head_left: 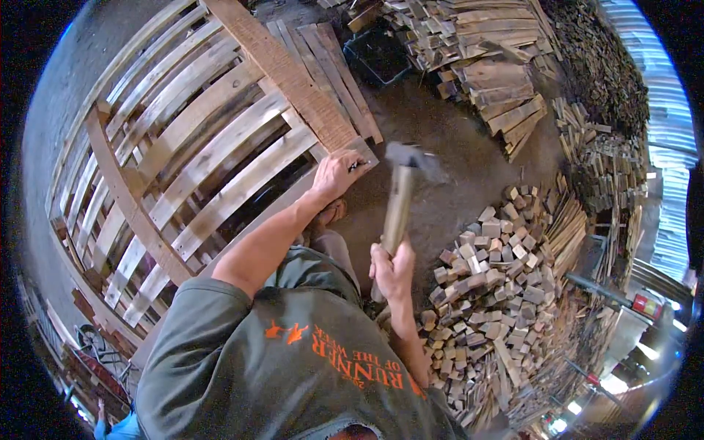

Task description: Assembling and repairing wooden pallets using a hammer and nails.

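Note:
My right hand (394, 268) grips the wooden handle of a hammer (400, 198). The hammer stands raised, its steel head blurred by motion, a little to the right of my left hand. Closed at the corner of a wooden pallet (253, 110), my left hand (337, 176) rests against the end of a wide board (293, 84). Small dark nails (358, 166) show at its fingertips. The pallet has several pale slats with gaps between them, and a crossing board (132, 194) spans them on the left.
To the right lies a heap of cut wood blocks (499, 271). Stacked planks (499, 73) stand beyond, with loose boards (337, 73) beside the pallet. A black crate (378, 55) sits at the far side. Someone in blue (126, 427) is at the lower left.

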Motion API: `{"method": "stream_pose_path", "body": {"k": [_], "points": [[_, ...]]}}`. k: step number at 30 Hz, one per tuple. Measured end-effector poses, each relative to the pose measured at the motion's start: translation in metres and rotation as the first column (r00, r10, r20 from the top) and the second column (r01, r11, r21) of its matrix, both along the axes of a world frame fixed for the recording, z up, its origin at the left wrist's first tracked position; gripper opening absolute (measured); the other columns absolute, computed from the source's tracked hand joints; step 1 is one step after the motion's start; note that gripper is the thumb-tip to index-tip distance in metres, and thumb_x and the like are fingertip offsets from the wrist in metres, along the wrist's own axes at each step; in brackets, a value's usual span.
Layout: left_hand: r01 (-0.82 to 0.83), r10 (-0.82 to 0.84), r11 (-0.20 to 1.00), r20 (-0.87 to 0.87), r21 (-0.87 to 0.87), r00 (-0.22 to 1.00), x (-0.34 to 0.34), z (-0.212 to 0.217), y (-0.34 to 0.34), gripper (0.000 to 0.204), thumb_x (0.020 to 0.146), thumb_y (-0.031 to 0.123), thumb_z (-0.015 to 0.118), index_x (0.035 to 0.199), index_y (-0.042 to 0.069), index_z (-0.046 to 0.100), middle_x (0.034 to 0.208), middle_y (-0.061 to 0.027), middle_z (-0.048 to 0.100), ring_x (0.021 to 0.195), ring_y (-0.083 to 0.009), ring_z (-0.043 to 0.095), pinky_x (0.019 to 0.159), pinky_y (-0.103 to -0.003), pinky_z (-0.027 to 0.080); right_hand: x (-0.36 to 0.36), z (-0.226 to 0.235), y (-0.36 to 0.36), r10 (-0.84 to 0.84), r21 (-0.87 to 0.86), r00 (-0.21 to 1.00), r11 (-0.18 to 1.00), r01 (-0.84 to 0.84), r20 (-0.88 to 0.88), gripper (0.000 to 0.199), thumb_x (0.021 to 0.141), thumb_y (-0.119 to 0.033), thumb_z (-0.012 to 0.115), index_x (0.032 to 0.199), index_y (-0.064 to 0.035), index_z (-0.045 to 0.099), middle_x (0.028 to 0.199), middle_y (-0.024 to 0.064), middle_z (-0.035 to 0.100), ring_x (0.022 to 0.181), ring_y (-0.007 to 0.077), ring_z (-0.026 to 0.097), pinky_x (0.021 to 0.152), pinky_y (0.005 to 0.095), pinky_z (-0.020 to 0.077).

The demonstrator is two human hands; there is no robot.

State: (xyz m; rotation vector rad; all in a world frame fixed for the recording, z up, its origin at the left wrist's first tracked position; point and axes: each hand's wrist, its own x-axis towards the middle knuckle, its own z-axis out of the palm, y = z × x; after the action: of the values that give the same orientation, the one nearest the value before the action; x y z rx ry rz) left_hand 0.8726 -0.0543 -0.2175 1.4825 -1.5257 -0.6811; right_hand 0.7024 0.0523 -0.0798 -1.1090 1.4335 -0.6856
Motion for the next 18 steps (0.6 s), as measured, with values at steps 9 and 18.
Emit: {"method": "stream_pose_path", "body": {"k": [9, 18], "points": [[0.015, -0.018, 0.997, -0.038, -0.076, 0.999, 0.002, 0.001, -0.002, 0.015, 0.074, 0.015, 0.07, 0.084, 0.005, 0.063, 0.085, -0.012, 0.065, 0.084, -0.0324, 0.062, 0.076, -0.04, 0.05, -0.004, -0.042, 0.012, 0.102, -0.225, 0.916, 0.953, -0.202, -0.388, 0.029, 0.082, -0.019, 0.059, 0.095, 0.006, 0.05, 0.059, 0.0053, 0.053, 0.045, 0.013, 0.052, 0.042, 0.03, 0.0431], [0.003, -0.003, 1.0, 0.008, -0.013, 1.0, 0.003, -0.007, 0.002, 0.016, 0.075, 0.019, 0.069, 0.082, 0.007, 0.061, 0.084, -0.0115, 0.063, 0.082, -0.0318, 0.061, 0.072, -0.04, 0.049, 0.007, 0.016, 0.008, 0.018, -0.42, 0.965, 0.898, -0.132, -0.263, 0.013, 0.081, -0.01, 0.062, 0.081, -0.0005, 0.053, 0.058, 0.0032, 0.053, 0.05, 0.0114, 0.053, 0.049, 0.0277, 0.0445]]}}
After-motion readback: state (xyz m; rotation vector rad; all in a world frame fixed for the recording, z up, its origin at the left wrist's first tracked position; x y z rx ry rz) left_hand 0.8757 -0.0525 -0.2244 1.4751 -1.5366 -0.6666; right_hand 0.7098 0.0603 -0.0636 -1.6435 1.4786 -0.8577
